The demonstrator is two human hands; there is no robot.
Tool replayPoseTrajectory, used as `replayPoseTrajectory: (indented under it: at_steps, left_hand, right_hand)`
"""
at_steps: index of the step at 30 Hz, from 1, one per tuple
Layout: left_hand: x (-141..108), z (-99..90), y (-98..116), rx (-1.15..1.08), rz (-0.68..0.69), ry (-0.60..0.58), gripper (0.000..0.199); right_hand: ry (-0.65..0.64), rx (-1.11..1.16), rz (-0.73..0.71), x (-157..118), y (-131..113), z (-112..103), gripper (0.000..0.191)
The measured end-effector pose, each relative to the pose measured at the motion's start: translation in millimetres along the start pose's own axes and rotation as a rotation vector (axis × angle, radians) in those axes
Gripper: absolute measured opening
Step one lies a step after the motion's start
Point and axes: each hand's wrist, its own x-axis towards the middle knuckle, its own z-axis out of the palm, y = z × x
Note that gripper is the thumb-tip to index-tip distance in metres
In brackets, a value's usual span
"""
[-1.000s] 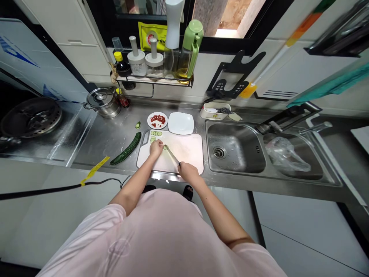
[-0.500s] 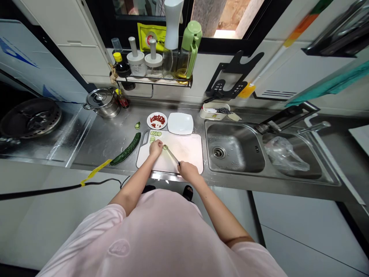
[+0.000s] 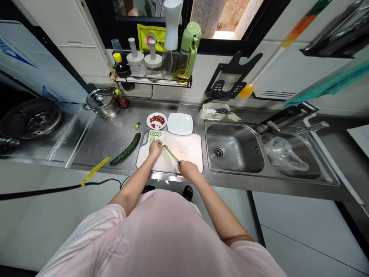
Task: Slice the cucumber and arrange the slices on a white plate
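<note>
My right hand (image 3: pixel 186 168) is wrapped round the dark handle of a knife (image 3: pixel 172 155), whose blade points up and left across the white cutting board (image 3: pixel 187 152). A small cucumber slice (image 3: pixel 165 147) lies at the blade's tip. Just left of it, my left hand (image 3: pixel 156 147) rests on the board with its fingers pinched together; what they hold, if anything, is too small to make out. Several cucumber slices (image 3: pixel 155 134) lie near the board's upper left corner. A cucumber (image 3: pixel 126 150) lies on the counter left of the board, with a cut end piece (image 3: pixel 137 125) above it.
Behind the board stand a plate of red pieces (image 3: pixel 157 127) and a white square plate (image 3: pixel 180 124). A sink (image 3: pixel 235 148) is to the right, a lidded pot (image 3: pixel 103 103) to the left. A yellow-taped cable (image 3: pixel 95 169) hangs in front of the counter.
The yellow tape's free end has shifted slightly left and down, away from the cucumber. Both hands and the knife look nearly unmoved.
</note>
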Motion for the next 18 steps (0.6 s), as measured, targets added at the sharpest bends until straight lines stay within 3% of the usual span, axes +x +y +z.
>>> replayPoseTrajectory:
  at_steps: [18]
  left_hand:
    - [0, -3.2, 2, 0.008, -0.007, -0.015, 0.012]
  right_hand:
    - [-0.006, -0.032, -0.009, -15, 13, 5, 0.033]
